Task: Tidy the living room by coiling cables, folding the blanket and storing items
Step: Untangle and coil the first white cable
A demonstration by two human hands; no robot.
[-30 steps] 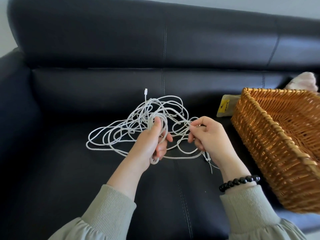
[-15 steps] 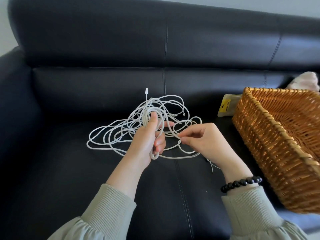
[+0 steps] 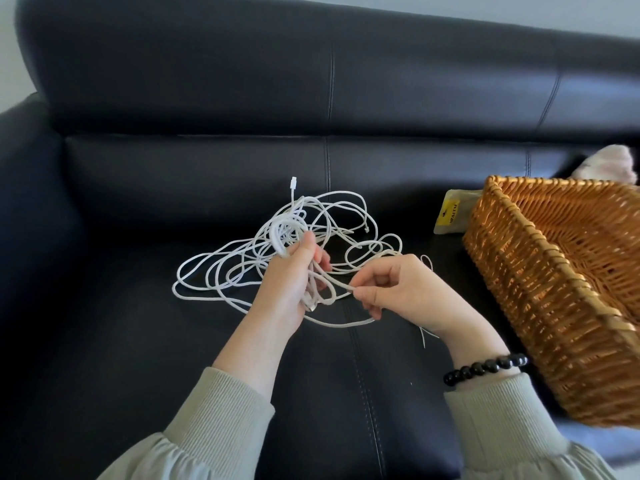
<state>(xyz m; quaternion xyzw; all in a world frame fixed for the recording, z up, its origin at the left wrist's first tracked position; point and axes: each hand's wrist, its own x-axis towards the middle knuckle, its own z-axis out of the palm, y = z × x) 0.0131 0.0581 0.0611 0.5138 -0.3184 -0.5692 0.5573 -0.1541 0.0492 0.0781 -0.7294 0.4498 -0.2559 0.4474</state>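
Note:
A long white cable (image 3: 221,268) lies in a loose tangle on the seat of a black leather sofa (image 3: 173,98). One plug end sticks up toward the backrest. My left hand (image 3: 291,282) grips a small bundle of wound loops of the cable, thumb on top. Just to its right, my right hand (image 3: 405,292) pinches a strand of the same cable between thumb and forefinger. The strand runs from the bundle to that pinch. A thin white tie pokes out below my right hand.
A woven wicker basket (image 3: 512,289) stands on the seat at the right, close to my right wrist. Behind its far corner lies a small yellow-labelled packet (image 3: 450,216). A pale fluffy item (image 3: 609,164) shows past the basket. Bare seat lies to the left and in front.
My right hand has moved down and left along the cable toward the bundle. My left hand has lifted slightly, and the wound loops on it look thicker.

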